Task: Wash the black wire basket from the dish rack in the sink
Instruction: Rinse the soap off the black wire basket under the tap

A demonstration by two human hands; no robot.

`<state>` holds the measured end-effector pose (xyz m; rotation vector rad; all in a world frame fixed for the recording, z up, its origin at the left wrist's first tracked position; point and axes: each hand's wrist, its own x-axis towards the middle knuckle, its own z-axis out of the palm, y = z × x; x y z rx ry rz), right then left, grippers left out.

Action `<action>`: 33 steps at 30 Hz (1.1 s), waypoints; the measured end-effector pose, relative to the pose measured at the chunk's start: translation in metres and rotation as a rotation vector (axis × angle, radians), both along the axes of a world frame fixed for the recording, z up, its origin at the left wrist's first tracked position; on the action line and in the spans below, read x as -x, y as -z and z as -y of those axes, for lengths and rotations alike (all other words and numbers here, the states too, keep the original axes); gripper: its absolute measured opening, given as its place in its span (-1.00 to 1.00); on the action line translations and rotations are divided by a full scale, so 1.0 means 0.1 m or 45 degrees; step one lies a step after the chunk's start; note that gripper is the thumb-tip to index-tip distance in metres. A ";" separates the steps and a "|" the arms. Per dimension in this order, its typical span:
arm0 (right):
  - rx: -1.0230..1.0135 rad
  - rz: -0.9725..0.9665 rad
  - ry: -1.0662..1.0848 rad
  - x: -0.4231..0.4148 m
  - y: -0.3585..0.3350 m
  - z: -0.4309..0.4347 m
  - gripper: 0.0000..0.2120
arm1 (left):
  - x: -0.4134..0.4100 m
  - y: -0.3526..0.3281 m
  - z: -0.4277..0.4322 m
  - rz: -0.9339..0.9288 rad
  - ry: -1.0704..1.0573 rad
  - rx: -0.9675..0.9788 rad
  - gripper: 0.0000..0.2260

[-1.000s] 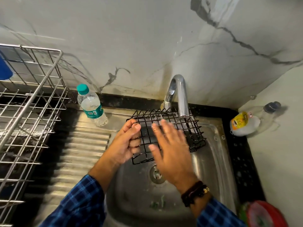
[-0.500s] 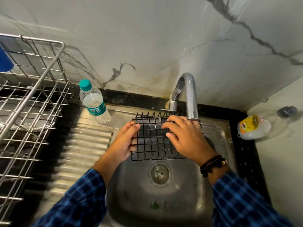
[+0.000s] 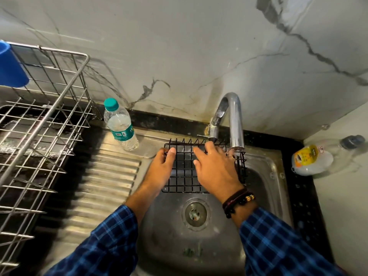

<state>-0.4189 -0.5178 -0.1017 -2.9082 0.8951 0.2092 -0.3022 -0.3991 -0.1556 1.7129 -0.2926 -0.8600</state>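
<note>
The right hand (image 3: pixel 217 172) had flattened onto the black wire basket (image 3: pixel 183 176), fingers spread; the left hand (image 3: pixel 161 170) still gripped its rim.

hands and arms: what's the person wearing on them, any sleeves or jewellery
Both arms are in long sleeves of dark blue cloth with a lighter blue check, the left sleeve and the right sleeve alike. The right wrist carries a stack of dark bands, one with a few gold-coloured beads. The left hand and right hand wear no gloves.
</note>
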 end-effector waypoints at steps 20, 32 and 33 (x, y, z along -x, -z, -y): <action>0.051 0.076 -0.005 0.31 -0.35 0.07 -0.78 | 0.25 -0.36 0.11 -0.105 0.058 0.243 -0.43; -0.085 0.102 -0.243 0.39 -0.40 0.13 -0.39 | 0.42 -0.45 0.16 -0.456 0.075 0.171 -0.61; -0.090 0.065 -0.258 0.34 -0.42 0.14 -0.39 | 0.43 -0.44 0.17 -0.477 0.060 0.166 -0.62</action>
